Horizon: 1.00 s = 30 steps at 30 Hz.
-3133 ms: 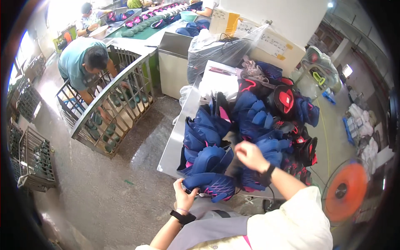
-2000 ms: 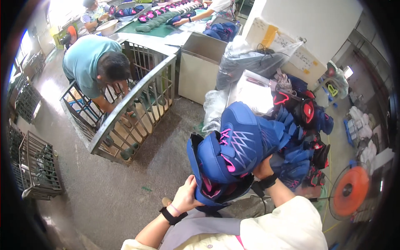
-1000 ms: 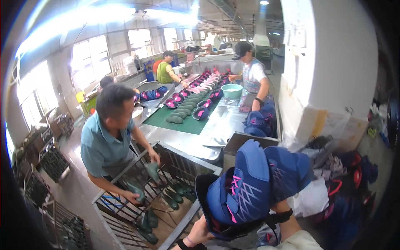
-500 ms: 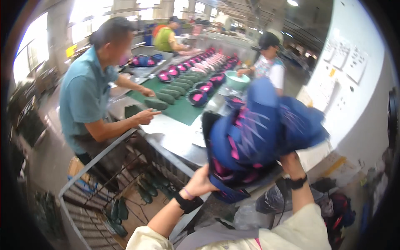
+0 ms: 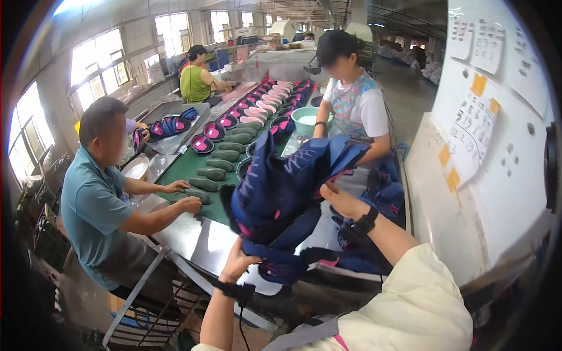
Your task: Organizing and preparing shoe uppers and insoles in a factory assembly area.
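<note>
Between my two hands is a bundle of blue shoe uppers (image 5: 275,196) with pink linings and pale lacing, raised above the near end of the metal table (image 5: 190,237). My left hand (image 5: 237,261) grips it from below on the left, thumb across a lower upper. At its right side my right hand (image 5: 344,202) is closed on the bundle's edge; some of those fingers are hidden behind the fabric. More blue uppers (image 5: 379,196) lie in a heap to the right, below my right forearm.
A green conveyor belt (image 5: 181,174) carries rows of grey-green shoe lasts (image 5: 221,164), pink pieces and dark uppers. A co-worker in a teal shirt (image 5: 93,187) handles a last at left; another stands by a mint basin (image 5: 304,121). A metal-framed cart (image 5: 137,292) is near left, a whiteboard (image 5: 509,134) right.
My view has turned, showing more of the right-hand heap and the co-worker by the basin. The bundle and both hands sit further left in view, still gripped.
</note>
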Available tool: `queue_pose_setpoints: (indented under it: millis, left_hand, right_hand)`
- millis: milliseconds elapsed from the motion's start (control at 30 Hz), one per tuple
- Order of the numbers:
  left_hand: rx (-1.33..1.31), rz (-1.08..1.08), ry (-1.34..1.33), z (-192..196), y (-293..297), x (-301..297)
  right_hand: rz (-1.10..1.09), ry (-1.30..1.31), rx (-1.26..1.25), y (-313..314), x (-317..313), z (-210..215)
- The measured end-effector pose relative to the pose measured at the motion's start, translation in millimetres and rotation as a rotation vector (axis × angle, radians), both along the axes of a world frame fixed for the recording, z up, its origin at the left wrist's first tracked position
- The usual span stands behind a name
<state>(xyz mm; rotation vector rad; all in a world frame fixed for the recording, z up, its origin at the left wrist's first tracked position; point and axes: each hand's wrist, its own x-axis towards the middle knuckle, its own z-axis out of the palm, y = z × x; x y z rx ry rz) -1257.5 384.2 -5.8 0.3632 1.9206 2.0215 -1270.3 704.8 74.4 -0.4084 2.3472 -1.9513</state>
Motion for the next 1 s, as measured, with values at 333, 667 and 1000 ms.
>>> queue_pose_setpoints:
  millis: [333, 667, 1000]
  left_hand:
    - [-0.036, -0.318, -0.472, -98, 113, -94]
    - [-0.830, 0.098, 0.238, -135, 167, -135]
    - [-0.548, 0.056, 0.420, -139, 86, -74]
  right_hand:
    - [-0.230, -0.193, 0.200, 90, -70, -109]
    - [-0.411, -0.060, 1.032, 135, -107, -150]
    - [-0.303, 0.308, 1.188, -8, -8, -59]
